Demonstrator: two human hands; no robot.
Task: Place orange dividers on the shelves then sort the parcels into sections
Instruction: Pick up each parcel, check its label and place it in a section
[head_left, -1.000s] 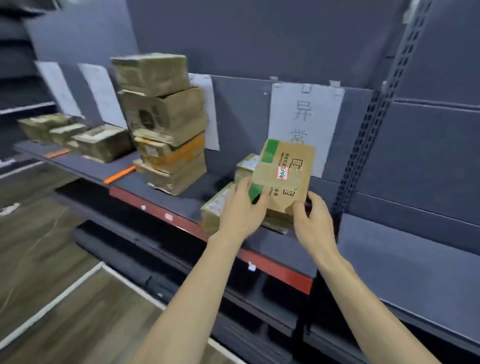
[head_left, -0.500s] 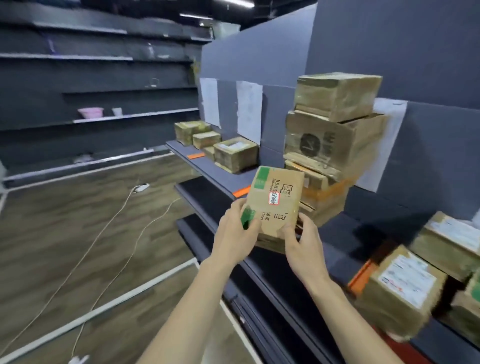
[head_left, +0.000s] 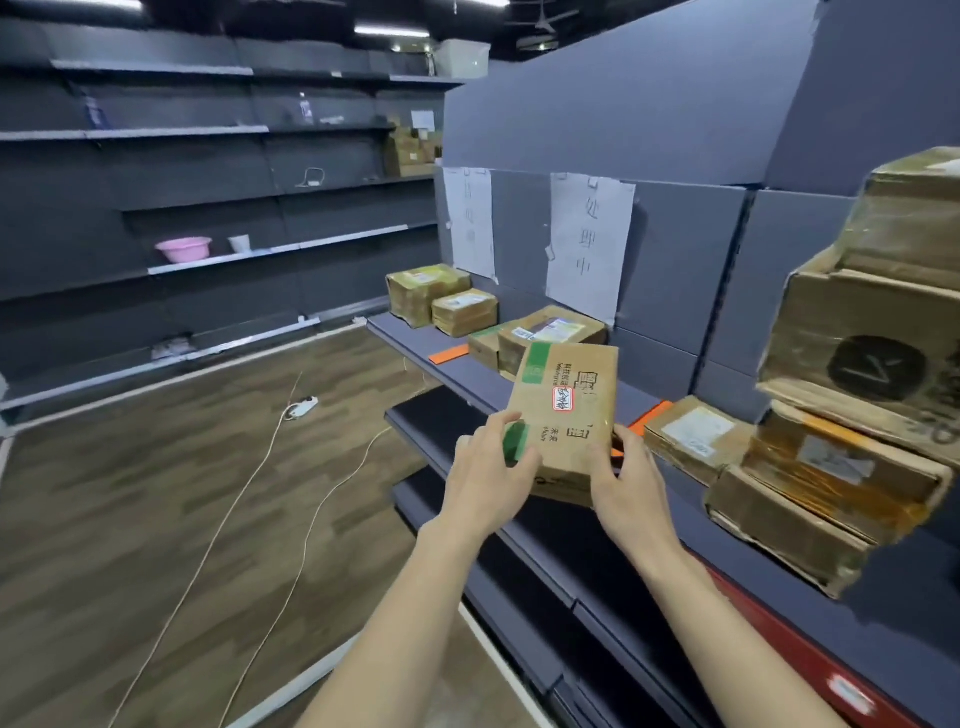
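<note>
A brown cardboard parcel with green patches and a red-edged sticker is upright in front of the shelf. My left hand grips its lower left edge and my right hand its lower right corner. One orange divider lies flat on the shelf to the left of a pair of parcels. Another orange divider shows behind the held parcel. A tall stack of parcels stands at the right, and two parcels sit at the shelf's far end.
Paper signs hang on the shelf's back panel. Dark lower shelves jut out below my hands. White cables and a power strip lie on the wooden floor. A pink basin rests on the far wall's shelving.
My view has swung left along the shelf. Both hands carried the parcel leftwards past the tall stack, and it now hangs in front of the section between the two orange dividers.
</note>
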